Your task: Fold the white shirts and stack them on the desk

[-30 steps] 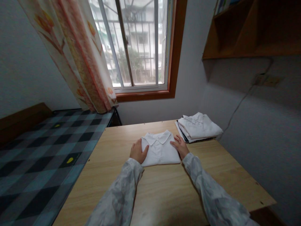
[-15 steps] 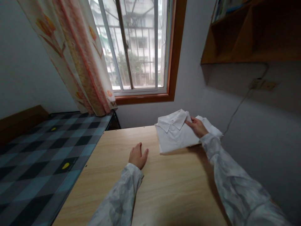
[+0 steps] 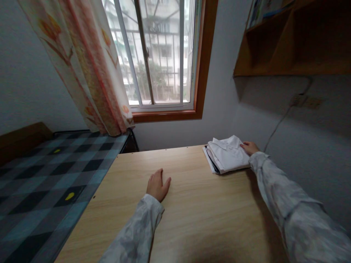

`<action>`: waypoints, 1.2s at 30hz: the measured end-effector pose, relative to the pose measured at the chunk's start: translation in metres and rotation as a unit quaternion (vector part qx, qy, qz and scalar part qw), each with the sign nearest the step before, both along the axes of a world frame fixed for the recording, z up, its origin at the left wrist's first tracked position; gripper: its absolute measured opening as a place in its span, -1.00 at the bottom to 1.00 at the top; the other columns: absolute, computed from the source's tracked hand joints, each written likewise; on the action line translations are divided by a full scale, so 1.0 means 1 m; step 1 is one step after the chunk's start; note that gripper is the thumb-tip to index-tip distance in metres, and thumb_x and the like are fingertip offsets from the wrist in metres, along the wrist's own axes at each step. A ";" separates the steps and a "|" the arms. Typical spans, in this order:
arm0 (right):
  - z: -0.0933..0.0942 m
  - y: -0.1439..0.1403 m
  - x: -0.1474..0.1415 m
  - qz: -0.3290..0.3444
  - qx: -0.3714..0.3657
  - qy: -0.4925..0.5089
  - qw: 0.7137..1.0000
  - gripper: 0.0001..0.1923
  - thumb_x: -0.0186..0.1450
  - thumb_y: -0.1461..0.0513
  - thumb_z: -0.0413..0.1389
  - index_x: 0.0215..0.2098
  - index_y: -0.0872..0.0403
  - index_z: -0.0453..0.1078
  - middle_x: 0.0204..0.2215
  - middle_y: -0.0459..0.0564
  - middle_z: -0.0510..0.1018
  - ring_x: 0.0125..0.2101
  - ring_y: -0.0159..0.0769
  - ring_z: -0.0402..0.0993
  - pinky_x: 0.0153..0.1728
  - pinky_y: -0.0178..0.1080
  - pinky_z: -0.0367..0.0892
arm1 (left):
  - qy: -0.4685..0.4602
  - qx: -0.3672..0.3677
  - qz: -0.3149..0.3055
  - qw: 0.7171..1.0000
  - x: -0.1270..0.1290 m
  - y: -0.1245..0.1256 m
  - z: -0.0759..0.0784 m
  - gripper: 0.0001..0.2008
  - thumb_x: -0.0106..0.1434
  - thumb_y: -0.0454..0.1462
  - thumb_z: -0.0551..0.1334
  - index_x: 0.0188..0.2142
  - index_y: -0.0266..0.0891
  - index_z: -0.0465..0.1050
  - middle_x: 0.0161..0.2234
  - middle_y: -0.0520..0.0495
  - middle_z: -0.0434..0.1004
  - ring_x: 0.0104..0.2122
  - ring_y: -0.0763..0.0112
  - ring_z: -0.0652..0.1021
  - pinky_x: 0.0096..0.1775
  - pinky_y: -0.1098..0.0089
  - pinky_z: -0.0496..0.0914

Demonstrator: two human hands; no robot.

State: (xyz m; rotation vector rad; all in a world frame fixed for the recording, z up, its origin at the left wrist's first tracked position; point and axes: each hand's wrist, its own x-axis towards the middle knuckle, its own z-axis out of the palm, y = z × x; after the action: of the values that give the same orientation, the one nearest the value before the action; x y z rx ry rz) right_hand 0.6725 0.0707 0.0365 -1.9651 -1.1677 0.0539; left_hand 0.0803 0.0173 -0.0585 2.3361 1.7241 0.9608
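A folded white shirt (image 3: 229,155), collar toward the back, lies on top of a small stack of folded clothes at the table's far right corner. Below it, the edges of a dark garment and another white garment (image 3: 208,160) stick out on the left. My right hand (image 3: 250,148) grips the shirt's right edge, its thumb side hidden from me. On the wooden table (image 3: 186,219), well left of the stack, rests my left hand (image 3: 158,185). It is open, thumb apart from the fingers, and holds nothing.
At left, a bed with a checked cover (image 3: 49,190) adjoins the table. A flowered curtain (image 3: 90,69) hangs beside the window (image 3: 161,62). Upper right, a wooden wall shelf (image 3: 274,54) juts out above a socket (image 3: 305,101) with a cable.
My right hand has moved right with the white shirt, which now lies squarely over the stack at the far right. The left hand has barely shifted.
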 end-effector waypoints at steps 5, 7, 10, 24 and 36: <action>-0.001 0.007 0.014 -0.032 0.008 0.036 0.999 -0.66 0.33 0.11 0.20 -0.13 0.17 0.69 -0.29 0.20 0.73 -0.21 -0.07 0.62 -0.11 -0.15 0.49 | 0.002 0.000 0.003 1.000 -0.001 0.000 -0.001 -0.43 0.42 -0.04 0.24 0.31 -0.27 0.37 0.24 -0.38 0.54 0.23 -0.10 0.54 0.31 -0.09 0.37; 0.003 0.008 0.024 -0.046 0.011 0.046 0.998 -0.62 0.33 0.11 0.18 -0.06 0.20 0.68 -0.24 0.23 0.73 -0.19 -0.06 0.62 -0.09 -0.14 0.49 | 0.000 0.004 0.002 1.000 0.000 0.000 -0.001 -0.43 0.41 -0.04 0.25 0.32 -0.25 0.37 0.23 -0.37 0.55 0.23 -0.10 0.54 0.31 -0.11 0.37; 0.004 0.008 0.028 -0.074 -0.021 0.027 0.997 -0.51 0.29 0.10 0.23 0.07 0.24 0.63 -0.07 0.36 0.71 -0.09 0.05 0.63 0.01 -0.02 0.49 | -0.001 0.011 -0.001 1.000 0.000 -0.001 -0.001 -0.43 0.41 -0.05 0.26 0.32 -0.23 0.37 0.23 -0.36 0.55 0.22 -0.11 0.54 0.30 -0.12 0.38; -0.046 0.001 -0.079 0.163 -0.204 -0.220 0.940 -0.22 0.55 -0.13 -0.13 0.56 0.13 0.11 0.55 0.23 0.13 0.54 0.12 0.01 0.49 0.19 -0.03 | 0.017 0.005 -0.008 1.000 0.000 -0.002 -0.002 -0.41 0.41 -0.03 0.25 0.31 -0.29 0.35 0.24 -0.40 0.53 0.24 -0.12 0.53 0.30 -0.07 0.38; -0.050 -0.082 -0.206 0.155 -0.001 -0.292 0.944 -0.28 0.53 0.11 -0.06 0.58 0.22 0.02 0.56 0.28 0.08 0.54 0.10 -0.05 0.49 0.20 -0.05 | 0.032 -0.006 -0.021 0.999 0.007 -0.008 -0.001 -0.42 0.42 -0.07 0.25 0.32 -0.30 0.34 0.32 -0.44 0.46 0.33 -0.15 0.45 0.37 -0.17 0.26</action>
State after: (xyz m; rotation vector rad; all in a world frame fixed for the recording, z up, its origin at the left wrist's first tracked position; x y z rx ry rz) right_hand 0.4661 -0.0112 -0.0138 -1.8313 -1.8513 -0.3896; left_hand 0.0870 0.0088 -0.0592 2.4116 1.6899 0.8743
